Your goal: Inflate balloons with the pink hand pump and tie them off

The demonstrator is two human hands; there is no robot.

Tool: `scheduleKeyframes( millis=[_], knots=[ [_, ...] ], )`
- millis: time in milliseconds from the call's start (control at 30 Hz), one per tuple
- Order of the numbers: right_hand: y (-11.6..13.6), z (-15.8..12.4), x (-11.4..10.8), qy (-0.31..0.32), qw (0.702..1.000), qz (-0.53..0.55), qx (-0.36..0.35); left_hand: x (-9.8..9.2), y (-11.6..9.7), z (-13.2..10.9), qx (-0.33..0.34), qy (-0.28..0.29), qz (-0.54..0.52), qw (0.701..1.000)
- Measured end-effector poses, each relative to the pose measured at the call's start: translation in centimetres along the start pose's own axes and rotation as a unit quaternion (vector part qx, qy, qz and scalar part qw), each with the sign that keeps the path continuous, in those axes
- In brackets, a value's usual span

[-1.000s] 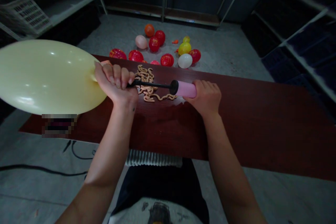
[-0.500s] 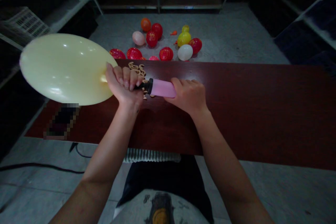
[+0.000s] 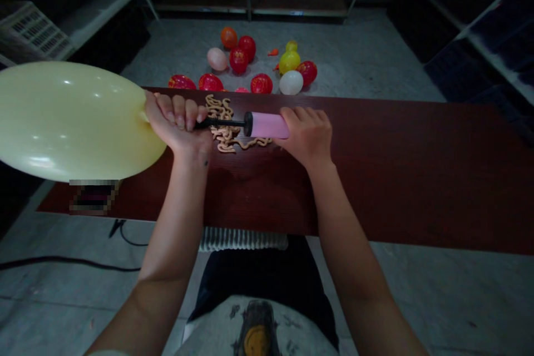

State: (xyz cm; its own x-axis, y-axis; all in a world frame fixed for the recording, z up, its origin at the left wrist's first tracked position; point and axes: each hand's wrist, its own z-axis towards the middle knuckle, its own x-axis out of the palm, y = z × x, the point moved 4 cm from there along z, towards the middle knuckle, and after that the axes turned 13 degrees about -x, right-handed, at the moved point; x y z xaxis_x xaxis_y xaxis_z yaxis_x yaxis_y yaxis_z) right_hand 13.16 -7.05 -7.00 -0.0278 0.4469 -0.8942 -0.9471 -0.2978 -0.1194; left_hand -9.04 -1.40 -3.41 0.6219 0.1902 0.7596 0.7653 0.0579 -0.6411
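My left hand (image 3: 177, 122) is closed around the black end of a hand balloon pump, with the neck of a large pale yellow balloon (image 3: 79, 122) at its thumb side. The balloon reaches out of view on the left. Fingers of my right hand (image 3: 308, 133) wrap round the pump's pink barrel (image 3: 269, 125). Between the hands a thin black rod (image 3: 229, 122) shows, drawn out of the barrel. The pump is held level above the table. Beneath it lies a pile of tan, uninflated long balloons (image 3: 225, 136). The nozzle is hidden in my left hand.
The dark red-brown table (image 3: 417, 178) runs across in front of me. A blurred-out phone-like object (image 3: 94, 197) lies at its left. Beyond, red, yellow, white and orange balloons (image 3: 239, 61) rest on the floor. Metal shelves (image 3: 292, 8) stand behind, and a black cable (image 3: 70, 261) crosses the floor.
My hands have moved apart, and more of the black rod now shows between them. The left hand and yellow balloon have shifted left, partly out of view. The right hand has moved slightly right.
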Motion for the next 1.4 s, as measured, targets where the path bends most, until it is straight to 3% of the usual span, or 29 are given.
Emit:
scheduleKeyframes(
  millis=[233,433,700,833,900,1067,1233,1400],
  knots=[
    [-2.9,-0.9,1.2,-0.011,0.998,-0.043,0.037,-1.8,-1.6,1.7,0.018,-0.029,-0.032,0.999],
    [-4.2,-1.6,1.2,-0.033,0.997,-0.045,0.049,-2.2,-1.8,1.6,0.03,-0.051,-0.017,0.998],
    [-2.7,-1.7,1.3,-0.036,0.998,-0.042,0.038,-2.5,-2.0,1.4,0.062,-0.05,0.019,0.997],
    [-1.8,-1.3,1.4,-0.02,0.999,-0.033,0.025,-1.8,-2.1,0.9,0.079,0.004,0.026,0.997],
    [-1.1,-1.0,1.4,-0.01,1.0,-0.023,0.01,-1.2,-1.7,0.5,0.07,0.026,0.028,0.997],
    [1.2,-0.4,0.8,0.007,1.0,0.002,-0.016,0.1,0.4,-0.8,0.025,-0.012,0.04,0.999],
    [2.4,-0.1,0.0,0.036,0.999,0.022,-0.016,1.5,2.6,-1.3,-0.024,0.004,0.052,0.998],
    [2.6,-0.1,-0.1,0.036,0.999,0.029,-0.021,0.6,2.9,-0.6,-0.052,-0.003,0.044,0.998]
  ],
)
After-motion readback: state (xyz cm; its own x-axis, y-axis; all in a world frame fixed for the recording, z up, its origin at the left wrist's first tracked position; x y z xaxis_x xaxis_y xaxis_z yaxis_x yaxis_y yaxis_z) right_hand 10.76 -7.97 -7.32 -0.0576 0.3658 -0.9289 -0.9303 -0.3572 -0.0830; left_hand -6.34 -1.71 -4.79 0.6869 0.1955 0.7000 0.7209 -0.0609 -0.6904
